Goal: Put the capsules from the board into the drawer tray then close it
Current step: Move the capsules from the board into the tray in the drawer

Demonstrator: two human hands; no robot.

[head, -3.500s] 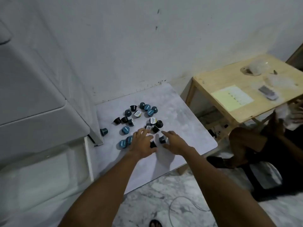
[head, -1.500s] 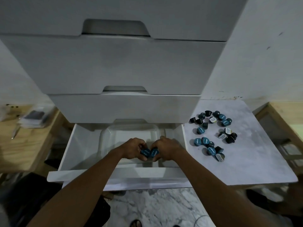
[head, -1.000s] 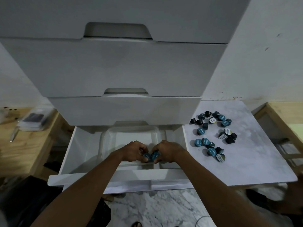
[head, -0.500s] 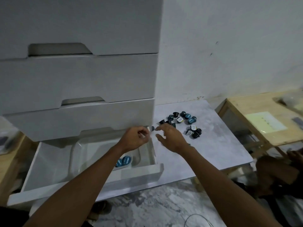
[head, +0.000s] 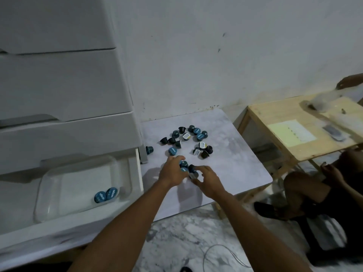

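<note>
Several blue and black capsules [head: 184, 139] lie scattered on the white marble-look board [head: 231, 165]. My left hand [head: 172, 170] and my right hand [head: 208, 179] meet at the board's near side, fingers curled around a small cluster of capsules [head: 186, 168] between them. The bottom drawer [head: 135, 185] of the grey cabinet stands open at the left. A clear plastic tray [head: 49, 191] sits in it with two blue capsules [head: 106, 194] at its near right corner. One blue capsule [head: 149, 150] lies alone by the cabinet's foot.
A wooden table [head: 290, 134] with a paper sheet and a plastic bag stands at the right. Another person [head: 318, 189] sits on the floor beside it, a hand reaching onto that table. A cable [head: 216, 254] lies on the marble floor.
Both hands set two blue capsules into the tray, left the drawer and moved right onto the board. They now close on a cluster of capsules there.
</note>
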